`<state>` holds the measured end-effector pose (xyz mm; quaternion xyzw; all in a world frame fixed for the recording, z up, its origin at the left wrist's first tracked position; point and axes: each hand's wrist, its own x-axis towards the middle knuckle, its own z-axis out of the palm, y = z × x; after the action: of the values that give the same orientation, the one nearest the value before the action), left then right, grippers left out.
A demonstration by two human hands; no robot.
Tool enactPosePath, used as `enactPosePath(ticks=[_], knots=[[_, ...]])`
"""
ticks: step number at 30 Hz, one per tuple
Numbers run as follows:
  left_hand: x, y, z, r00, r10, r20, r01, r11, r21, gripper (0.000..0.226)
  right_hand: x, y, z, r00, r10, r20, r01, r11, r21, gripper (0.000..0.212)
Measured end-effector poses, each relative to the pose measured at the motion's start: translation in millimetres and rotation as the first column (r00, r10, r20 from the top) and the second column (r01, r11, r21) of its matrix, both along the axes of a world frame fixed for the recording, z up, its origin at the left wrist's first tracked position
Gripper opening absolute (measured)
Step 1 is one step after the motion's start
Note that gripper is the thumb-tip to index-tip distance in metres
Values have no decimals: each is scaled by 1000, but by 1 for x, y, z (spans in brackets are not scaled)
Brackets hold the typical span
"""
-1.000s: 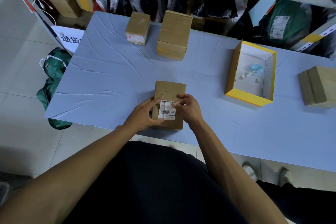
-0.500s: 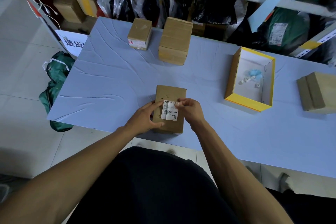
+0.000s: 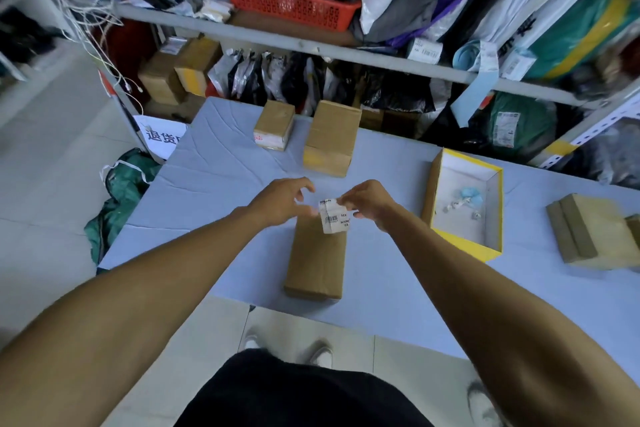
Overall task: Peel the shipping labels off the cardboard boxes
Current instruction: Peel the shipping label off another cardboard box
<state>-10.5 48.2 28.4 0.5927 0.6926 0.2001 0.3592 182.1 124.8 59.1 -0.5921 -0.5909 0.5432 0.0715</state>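
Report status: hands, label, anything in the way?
Right hand pinches the white label, lifted clear above the near box. Left hand loosely curled beside it, holding nothing. Nothing in the way; yellow tray to the right.

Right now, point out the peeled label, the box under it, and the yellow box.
peeled label (image 3: 334,217), head view, printed face
cardboard box (image 3: 317,258), head view, top face
yellow box (image 3: 467,248), head view, near rim
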Motion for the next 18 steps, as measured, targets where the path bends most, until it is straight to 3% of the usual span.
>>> enactPosePath(ticks=[1, 5, 9, 15, 18], knots=[[-2, 8, 10, 1000, -14, -18, 15, 1000, 26, 48, -2, 5, 8, 1000, 2, 9, -2, 1000, 15, 11], [-7, 26, 45, 995, -62, -80, 70, 993, 97, 45, -13, 18, 37, 999, 20, 41, -23, 998, 62, 29], [-11, 36, 61, 996, -74, -56, 82, 987, 142, 35, -21, 18, 59, 998, 60, 10, -61, 994, 90, 4], [-11, 38, 69, 996, -79, -44, 86, 977, 197, 4, -28, 16, 65, 998, 64, 12, -65, 992, 111, 7], [-12, 38, 68, 995, -88, -47, 96, 974, 205, 5, -28, 15, 67, 997, 69, 19, -71, 991, 118, 4]])
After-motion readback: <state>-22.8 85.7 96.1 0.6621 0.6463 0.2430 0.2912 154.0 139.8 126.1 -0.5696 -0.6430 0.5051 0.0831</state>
